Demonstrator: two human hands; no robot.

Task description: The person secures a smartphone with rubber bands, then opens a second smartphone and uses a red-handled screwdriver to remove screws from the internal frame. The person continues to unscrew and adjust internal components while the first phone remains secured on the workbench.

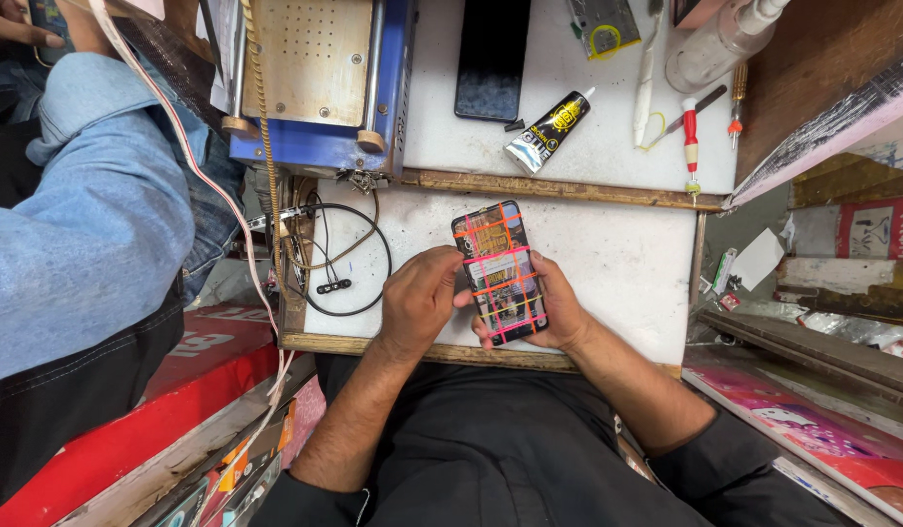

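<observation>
- both hands hold 1 phone over the front part of a white worktop, just above its wooden front edge.
- the phone lies face up, tilted a little, its screen lit and crossed by several pink and orange rubber bands running across and along it.
- the left hand is closed on the phone's left edge, thumb lying against the side near the top.
- the right hand is clamped on the right edge and lower end, with its fingers curled under and a thumb tip showing at the bottom left corner.
- left of the hands, a black cable with an inline remote lies looped on the worktop, well apart from the phone.
- on the raised back shelf, a dark phone lies face up, and just beside it a black glue tube with a white nozzle lies on its side.
- further right on that shelf lie a red-and-white screwdriver and a clear bottle.
- a blue machine with a perforated metal plate stands at the back left.
- another person's denim sleeve fills the left side of the view.
</observation>
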